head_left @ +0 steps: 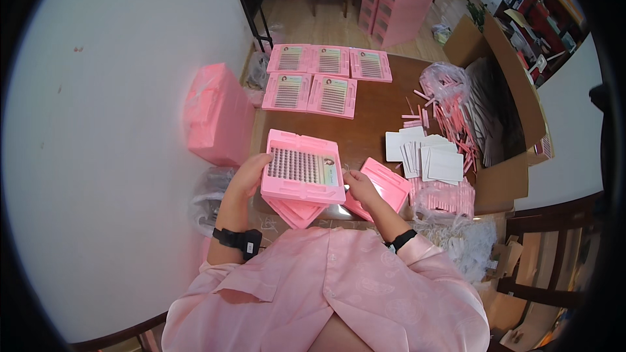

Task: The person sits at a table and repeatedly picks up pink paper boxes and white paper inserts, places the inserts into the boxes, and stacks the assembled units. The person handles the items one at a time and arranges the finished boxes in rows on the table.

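Two hands (306,181) around a glossy, rectangular pink plastic lash tray (302,168).

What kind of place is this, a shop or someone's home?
Most likely a small home packing workshop: pink trays of false lashes in both hands, five finished trays laid out on the wooden table, and a cardboard box of supplies.

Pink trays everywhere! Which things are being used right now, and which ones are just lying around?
In use:
- pink lash tray, held by left hand and right hand
- stack of pink trays under it
- pink lid beside the right hand

Lying about:
- five filled trays
- white cards
- pink sticks
- cardboard box
- pink wrapped bundle
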A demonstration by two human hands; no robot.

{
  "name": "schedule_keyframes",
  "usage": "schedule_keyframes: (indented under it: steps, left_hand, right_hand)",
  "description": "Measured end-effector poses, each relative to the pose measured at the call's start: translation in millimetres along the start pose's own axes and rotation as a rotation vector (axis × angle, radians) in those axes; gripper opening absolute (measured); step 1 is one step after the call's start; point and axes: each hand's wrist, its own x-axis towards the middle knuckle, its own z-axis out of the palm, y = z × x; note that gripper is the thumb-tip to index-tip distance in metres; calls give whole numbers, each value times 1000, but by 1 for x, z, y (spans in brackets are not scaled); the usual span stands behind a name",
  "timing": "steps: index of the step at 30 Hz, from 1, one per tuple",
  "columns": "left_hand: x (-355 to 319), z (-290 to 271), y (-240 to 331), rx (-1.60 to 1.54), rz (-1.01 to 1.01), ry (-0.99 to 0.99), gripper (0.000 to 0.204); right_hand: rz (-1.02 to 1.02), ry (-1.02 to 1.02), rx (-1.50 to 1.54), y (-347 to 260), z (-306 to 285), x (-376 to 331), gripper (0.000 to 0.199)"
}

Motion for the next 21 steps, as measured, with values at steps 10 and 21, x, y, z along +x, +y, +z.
schedule_keyframes:
  steps: [10, 21]
  left_hand:
    - [77, 150, 25, -372, -95, -80, 33]
    - [345, 312, -92, -733, -291, 205, 38]
  right_hand:
    - [-37, 55, 516, 8, -60, -5, 23]
    - [74, 282, 716, 85, -157, -70, 18]
